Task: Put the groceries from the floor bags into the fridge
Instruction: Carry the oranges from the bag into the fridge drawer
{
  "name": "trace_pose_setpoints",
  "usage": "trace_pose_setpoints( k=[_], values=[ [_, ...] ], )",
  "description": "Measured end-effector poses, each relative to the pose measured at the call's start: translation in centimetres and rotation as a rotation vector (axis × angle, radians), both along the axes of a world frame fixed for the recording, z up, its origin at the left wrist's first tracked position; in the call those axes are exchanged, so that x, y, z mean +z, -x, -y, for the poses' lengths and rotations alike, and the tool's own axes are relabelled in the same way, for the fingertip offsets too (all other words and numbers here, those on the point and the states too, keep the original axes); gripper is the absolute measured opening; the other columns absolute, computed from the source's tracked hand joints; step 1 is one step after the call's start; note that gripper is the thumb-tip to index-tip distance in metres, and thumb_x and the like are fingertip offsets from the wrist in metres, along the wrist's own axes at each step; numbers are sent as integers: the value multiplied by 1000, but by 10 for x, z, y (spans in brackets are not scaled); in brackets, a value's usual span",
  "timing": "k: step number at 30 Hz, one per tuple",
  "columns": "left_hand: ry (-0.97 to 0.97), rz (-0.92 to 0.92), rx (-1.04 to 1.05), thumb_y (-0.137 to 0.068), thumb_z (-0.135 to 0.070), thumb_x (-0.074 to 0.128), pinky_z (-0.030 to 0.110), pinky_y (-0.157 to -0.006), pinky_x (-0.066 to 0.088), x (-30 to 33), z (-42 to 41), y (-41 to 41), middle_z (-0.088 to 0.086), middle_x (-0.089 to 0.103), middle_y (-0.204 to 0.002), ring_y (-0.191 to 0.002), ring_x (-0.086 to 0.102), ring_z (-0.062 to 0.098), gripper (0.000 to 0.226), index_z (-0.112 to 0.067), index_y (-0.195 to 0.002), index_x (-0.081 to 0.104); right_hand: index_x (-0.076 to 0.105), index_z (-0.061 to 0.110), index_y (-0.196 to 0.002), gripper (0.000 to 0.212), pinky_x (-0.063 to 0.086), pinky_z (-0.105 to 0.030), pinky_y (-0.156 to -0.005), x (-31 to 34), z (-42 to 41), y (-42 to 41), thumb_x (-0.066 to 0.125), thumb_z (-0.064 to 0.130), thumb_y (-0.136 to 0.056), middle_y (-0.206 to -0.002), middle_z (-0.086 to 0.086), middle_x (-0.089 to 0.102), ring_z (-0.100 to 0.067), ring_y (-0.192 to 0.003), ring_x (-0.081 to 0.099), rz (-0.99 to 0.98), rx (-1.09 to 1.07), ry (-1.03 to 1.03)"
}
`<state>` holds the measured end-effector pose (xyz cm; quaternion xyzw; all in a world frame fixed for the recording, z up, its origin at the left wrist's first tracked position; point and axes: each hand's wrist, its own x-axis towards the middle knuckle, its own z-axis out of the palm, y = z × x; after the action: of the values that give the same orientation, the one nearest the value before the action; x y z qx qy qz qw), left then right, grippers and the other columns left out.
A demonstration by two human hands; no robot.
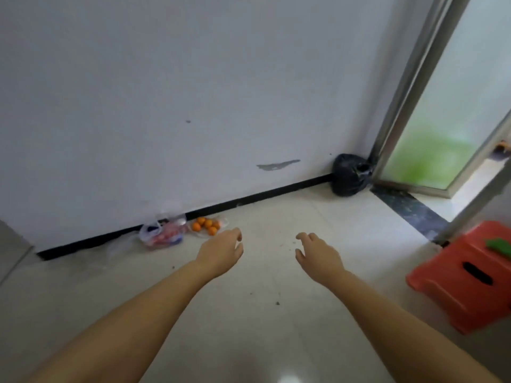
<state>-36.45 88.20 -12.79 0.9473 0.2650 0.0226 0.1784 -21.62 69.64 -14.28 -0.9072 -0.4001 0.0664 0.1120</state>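
Two clear plastic bags lie on the pale tiled floor against the white wall. One bag [163,233] holds red and blue packets, and the bag of oranges [208,225] sits just right of it. My left hand [221,251] reaches forward, empty, fingers loosely apart, a short way in front of the oranges. My right hand [315,254] is also out in front, empty with fingers spread, further right over bare floor. No fridge is in view.
A tied black rubbish bag [349,175] stands in the corner by a frosted sliding door [431,150] with a metal frame. An orange plastic stool [467,275] with a green object on it stands at the right. A dark threshold strip [409,211] crosses the doorway.
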Motion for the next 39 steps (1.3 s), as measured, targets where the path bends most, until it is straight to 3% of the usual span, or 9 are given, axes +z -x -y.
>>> trace_pose_setpoints(
  k=[8, 21, 26, 33, 39],
  values=[
    [135, -91, 184, -94, -27, 43, 31, -72, 39, -33, -117, 25, 10, 63, -107, -96, 59, 27, 25, -15, -114, 51, 35, 20, -139, 43, 50, -35, -85, -19, -157, -3, 38, 33, -98, -134, -3, 49, -24, -110, 57, -62, 203, 114],
    [298, -168, 367, -94, -26, 44, 34, -78, 44, -68, -327, -59, 9, 63, -107, -97, 60, 27, 23, -14, -112, 52, 35, 20, -139, 44, 48, -37, -90, -59, -406, -101, 41, 33, -97, -136, -5, 47, -26, -114, 55, -155, 424, 322],
    [383, -225, 362, -95, -27, 44, 33, -77, 48, -109, -405, -86, 7, 64, -103, -89, 60, 21, 17, -16, -106, 52, 37, 21, -138, 43, 49, -36, -91, -95, -482, -135, 41, 33, -97, -134, -3, 48, -24, -113, 56, -217, 379, 353],
    [484, -318, 293, -95, -26, 44, 41, -85, 52, -191, -526, -146, 7, 63, -103, -93, 61, 24, 20, -14, -108, 54, 40, 22, -134, 39, 47, -34, -89, -189, -579, -185, 39, 33, -97, -129, -2, 51, -22, -114, 55, -408, 163, 412],
    [554, -398, 279, -95, -25, 43, 34, -86, 48, -356, -597, -199, 6, 62, -112, -102, 59, 24, 25, -14, -115, 52, 40, 27, -135, 38, 49, -32, -90, -352, -657, -215, 38, 34, -98, -130, 1, 49, -18, -115, 55, -519, 126, 423]
  ],
)
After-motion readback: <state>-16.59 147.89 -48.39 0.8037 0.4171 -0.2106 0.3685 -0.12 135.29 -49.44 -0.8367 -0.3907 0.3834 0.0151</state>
